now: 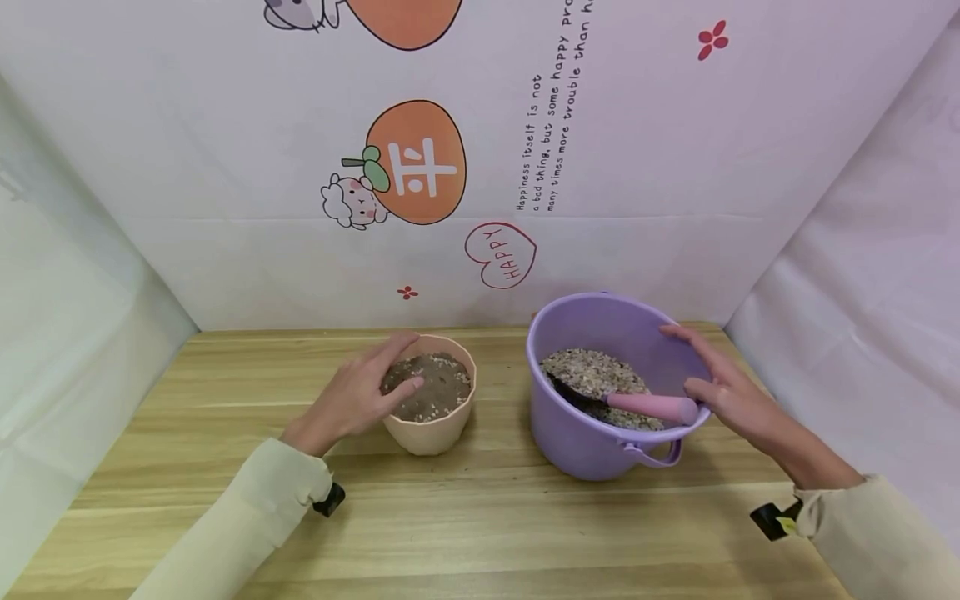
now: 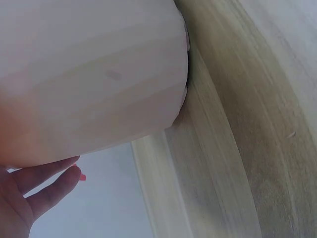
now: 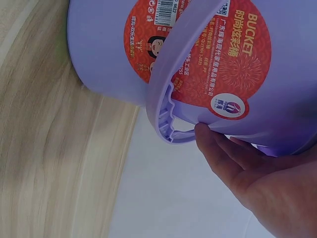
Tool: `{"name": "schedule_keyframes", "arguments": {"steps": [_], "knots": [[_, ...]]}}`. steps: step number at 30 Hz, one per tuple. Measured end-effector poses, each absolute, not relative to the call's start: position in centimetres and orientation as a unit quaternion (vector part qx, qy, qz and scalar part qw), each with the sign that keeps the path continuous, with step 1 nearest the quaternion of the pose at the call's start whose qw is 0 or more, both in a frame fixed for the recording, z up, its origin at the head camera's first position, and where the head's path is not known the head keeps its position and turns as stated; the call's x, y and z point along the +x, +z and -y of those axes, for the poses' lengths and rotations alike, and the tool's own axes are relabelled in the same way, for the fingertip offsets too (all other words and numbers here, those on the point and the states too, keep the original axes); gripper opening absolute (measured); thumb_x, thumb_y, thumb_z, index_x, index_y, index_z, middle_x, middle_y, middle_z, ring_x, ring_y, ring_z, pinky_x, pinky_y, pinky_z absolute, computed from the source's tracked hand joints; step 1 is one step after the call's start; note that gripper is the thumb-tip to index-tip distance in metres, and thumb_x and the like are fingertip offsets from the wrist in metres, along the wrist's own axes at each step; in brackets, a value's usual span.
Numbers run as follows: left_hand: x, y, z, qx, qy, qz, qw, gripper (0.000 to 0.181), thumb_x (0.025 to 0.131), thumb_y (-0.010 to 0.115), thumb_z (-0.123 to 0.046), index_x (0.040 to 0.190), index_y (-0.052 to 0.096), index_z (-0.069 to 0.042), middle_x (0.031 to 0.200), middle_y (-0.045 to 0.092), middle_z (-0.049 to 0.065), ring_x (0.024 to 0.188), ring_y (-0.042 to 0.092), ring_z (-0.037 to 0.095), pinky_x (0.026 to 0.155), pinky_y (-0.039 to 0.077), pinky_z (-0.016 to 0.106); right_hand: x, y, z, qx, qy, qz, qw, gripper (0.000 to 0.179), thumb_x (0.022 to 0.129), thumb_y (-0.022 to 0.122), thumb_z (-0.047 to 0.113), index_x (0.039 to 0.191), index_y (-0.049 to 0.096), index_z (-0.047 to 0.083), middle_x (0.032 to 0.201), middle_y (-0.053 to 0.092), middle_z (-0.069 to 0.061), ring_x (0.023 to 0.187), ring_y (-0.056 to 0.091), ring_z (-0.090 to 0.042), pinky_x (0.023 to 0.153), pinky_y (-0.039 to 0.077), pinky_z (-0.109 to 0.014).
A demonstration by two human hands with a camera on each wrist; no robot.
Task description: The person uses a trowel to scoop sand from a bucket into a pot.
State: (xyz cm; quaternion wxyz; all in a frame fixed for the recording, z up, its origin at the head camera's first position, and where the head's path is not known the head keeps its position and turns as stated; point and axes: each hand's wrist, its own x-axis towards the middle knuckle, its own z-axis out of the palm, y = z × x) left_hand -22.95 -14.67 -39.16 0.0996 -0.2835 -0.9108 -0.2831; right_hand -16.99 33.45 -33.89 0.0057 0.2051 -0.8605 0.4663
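A peach flowerpot (image 1: 430,437) with brown soil (image 1: 438,385) and pale grains on top stands left of centre. My left hand (image 1: 360,392) grips its left side, thumb over the rim; in the left wrist view some fingers (image 2: 52,191) show beside the outer wall. To the right is a purple bucket (image 1: 573,446) partly filled with a grainy, gravel-like mix (image 1: 592,371). A trowel with a pink handle (image 1: 652,407) and dark blade lies in it, handle on the rim. My right hand (image 1: 735,396) holds the bucket's right rim, other fingers (image 3: 218,151) against the outside.
Both containers stand on a wood-grain table (image 1: 450,533), near its back edge. The bucket's handle (image 3: 161,94) hangs down outside. Behind rises a white printed cloth (image 1: 637,167), with white cloth also at both sides.
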Motion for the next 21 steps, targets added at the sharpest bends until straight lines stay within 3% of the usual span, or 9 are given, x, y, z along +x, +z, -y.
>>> {"name": "schedule_keyframes", "arguments": {"steps": [13, 21], "knots": [[-21.9, -39.0, 13.5, -0.316, -0.285, 0.902, 0.077, 0.07, 0.094, 0.059, -0.054, 0.153, 0.035, -0.028, 0.15, 0.047, 0.003, 0.128, 0.054, 0.03, 0.1, 0.045, 0.055, -16.5, -33.9, -33.0, 0.2, 0.452, 0.869, 0.006, 0.073, 0.087, 0.044, -0.013, 0.155, 0.023, 0.004, 0.159, 0.015, -0.028, 0.129, 0.033, -0.054, 0.086, 0.037, -0.01], [-21.5, -38.9, 12.9, -0.332, -0.272, 0.9, 0.072, 0.074, 0.093, 0.059, -0.057, 0.154, 0.036, -0.022, 0.15, 0.048, 0.004, 0.126, 0.056, 0.031, 0.1, 0.046, 0.054, -16.3, -33.8, -33.0, 0.193, 0.456, 0.869, -0.002, 0.074, 0.087, 0.044, -0.012, 0.156, 0.023, 0.006, 0.16, 0.014, -0.026, 0.13, 0.031, -0.053, 0.086, 0.036, -0.01]]}}
